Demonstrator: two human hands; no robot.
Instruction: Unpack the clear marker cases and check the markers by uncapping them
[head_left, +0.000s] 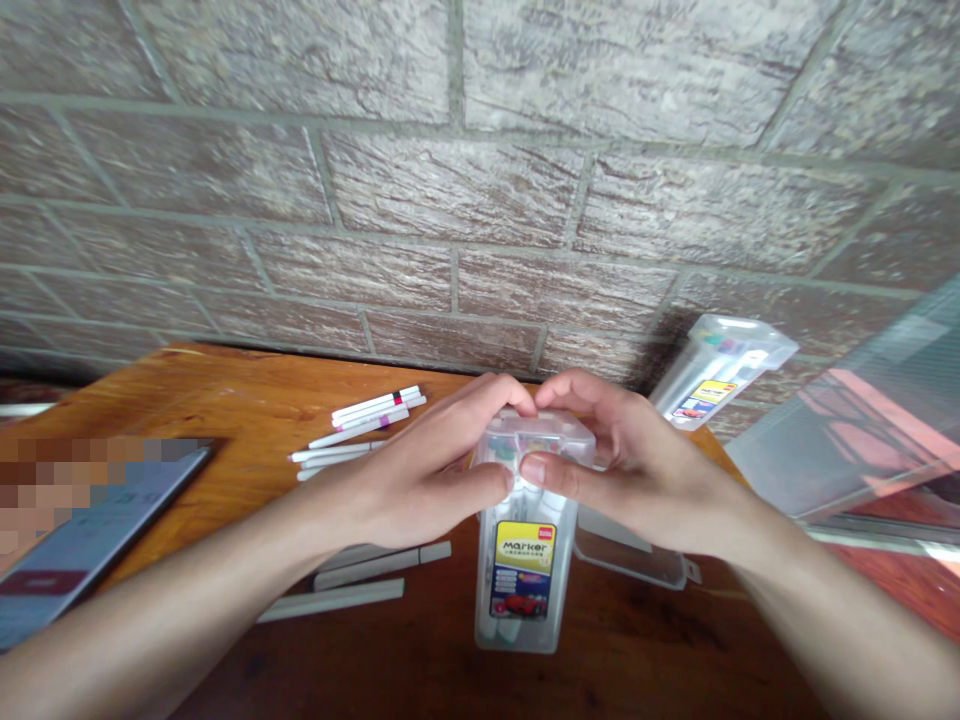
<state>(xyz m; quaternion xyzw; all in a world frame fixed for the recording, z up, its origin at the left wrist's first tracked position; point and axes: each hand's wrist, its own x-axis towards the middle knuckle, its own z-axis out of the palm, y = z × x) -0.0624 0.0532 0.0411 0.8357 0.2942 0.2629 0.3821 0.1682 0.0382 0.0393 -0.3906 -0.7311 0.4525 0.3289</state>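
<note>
A clear plastic marker case stands upright on the table, with a yellow and blue "Marker" label on its front and white markers visible inside. My left hand grips its top from the left, thumb on the front just under the lid. From the right, my right hand holds the same top, its thumb pressed beside the other thumb near the clasp. Both sets of fingers curl behind the lid, which looks closed. To the left of the case lie several loose white markers, partly hidden by my left forearm.
A second marker case stands tilted near the brick wall. A clear plastic lid or tray lies behind my right wrist. At the left, a phone or tablet rests on the wooden table. Mesh screening stands at the right.
</note>
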